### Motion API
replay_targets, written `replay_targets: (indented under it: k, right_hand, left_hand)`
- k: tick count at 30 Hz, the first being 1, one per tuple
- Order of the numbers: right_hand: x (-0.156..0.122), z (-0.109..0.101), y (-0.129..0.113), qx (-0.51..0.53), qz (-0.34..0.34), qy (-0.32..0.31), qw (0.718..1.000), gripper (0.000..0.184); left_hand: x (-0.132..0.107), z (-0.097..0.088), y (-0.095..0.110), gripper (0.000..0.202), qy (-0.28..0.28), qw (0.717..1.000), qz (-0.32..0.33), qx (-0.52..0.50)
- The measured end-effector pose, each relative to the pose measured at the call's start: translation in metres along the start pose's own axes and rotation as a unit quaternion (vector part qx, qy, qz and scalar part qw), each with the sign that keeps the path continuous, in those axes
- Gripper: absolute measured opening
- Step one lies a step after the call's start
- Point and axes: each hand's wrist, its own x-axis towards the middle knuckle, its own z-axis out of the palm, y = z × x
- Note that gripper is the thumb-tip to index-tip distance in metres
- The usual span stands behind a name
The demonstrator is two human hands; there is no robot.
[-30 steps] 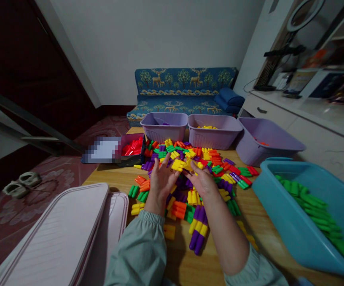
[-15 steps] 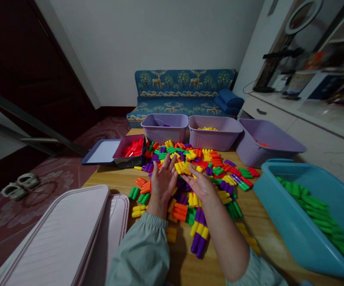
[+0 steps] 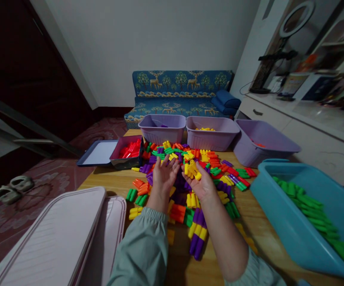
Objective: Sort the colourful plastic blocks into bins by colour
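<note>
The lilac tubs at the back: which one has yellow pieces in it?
The middle tub: yellow pieces show above its rim. The left tub shows purple, the right tub orange-red.

A second ago we had both hands down on the pile (image 3: pixel 219 167), pinching the yellow blocks (image 3: pixel 192 170) between them, and now they've come up off it. Our right hand (image 3: pixel 201 186) has rolled palm-up and cups the blocks alone. Our left hand (image 3: pixel 163 178) has let go, fingers spread just beside.

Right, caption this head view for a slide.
Right hand cups yellow blocks above the mixed pile; left hand open.
</note>
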Motion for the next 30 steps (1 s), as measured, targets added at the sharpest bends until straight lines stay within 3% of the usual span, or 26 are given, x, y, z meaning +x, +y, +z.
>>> replay_targets:
  k: [2, 5, 12, 18, 22, 26, 30]
  right_hand:
    - [0.001, -0.002, -0.003, 0.011, -0.003, 0.0, 1.0, 0.009]
    - [0.003, -0.005, -0.006, 0.03, -0.007, 0.021, 0.999, 0.005]
    - [0.011, -0.008, -0.024, 0.027, -0.055, 0.003, 0.998, 0.003]
    - [0.047, 0.029, -0.088, -0.016, -0.119, 0.008, 0.993, 0.011]
    - [0.082, 0.061, -0.129, -0.038, -0.154, 0.053, 0.986, 0.017]
    - [0.105, 0.075, -0.15, -0.144, -0.161, 0.035, 0.976, 0.047]
    - [0.109, 0.077, -0.156, -0.222, -0.161, 0.029, 0.961, 0.07]
  left_hand:
    - [0.006, -0.007, 0.002, 0.046, -0.01, 0.998, -0.034, -0.054]
    - [0.008, -0.02, -0.001, 0.04, -0.046, 0.994, -0.035, -0.096]
    - [0.004, -0.03, 0.001, 0.034, -0.092, 0.989, -0.048, -0.103]
    - [0.004, -0.028, 0.0, 0.03, -0.084, 0.99, -0.046, -0.105]
    - [0.006, -0.029, 0.0, 0.029, -0.086, 0.99, -0.05, -0.105]
    - [0.008, -0.029, 0.0, 0.03, -0.079, 0.99, -0.052, -0.101]
    - [0.006, -0.027, 0.001, 0.032, -0.075, 0.991, -0.052, -0.101]
